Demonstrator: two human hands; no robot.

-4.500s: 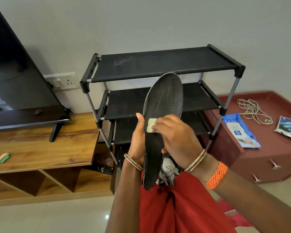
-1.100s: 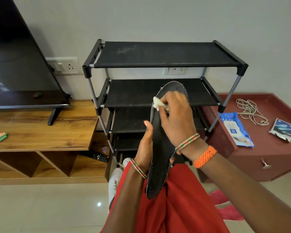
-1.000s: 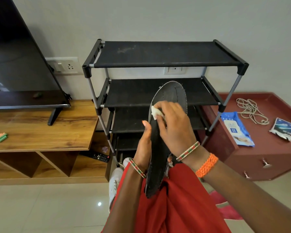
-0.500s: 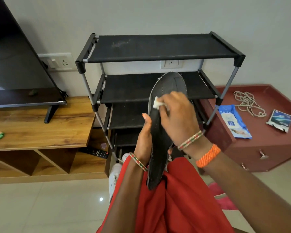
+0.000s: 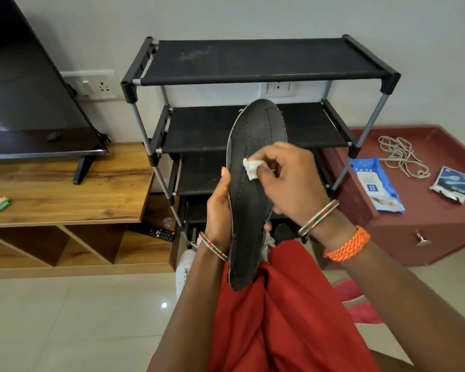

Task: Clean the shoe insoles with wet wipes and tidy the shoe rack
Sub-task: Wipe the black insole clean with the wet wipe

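- Black insole stands upright before the rack, its heel on red cloth.
- Left hand is closed round its edge.
- Right hand pinches a white wipe against its face.

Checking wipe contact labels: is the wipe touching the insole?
Touching. Head view: right hand fingers press the folded wipe flat against the black insole, no gap visible; left hand grips the insole.

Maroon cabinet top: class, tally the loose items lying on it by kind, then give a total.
Wet wipes pack: 1
Cord bundle: 1
Torn sachet: 1
Total on the maroon cabinet: 3
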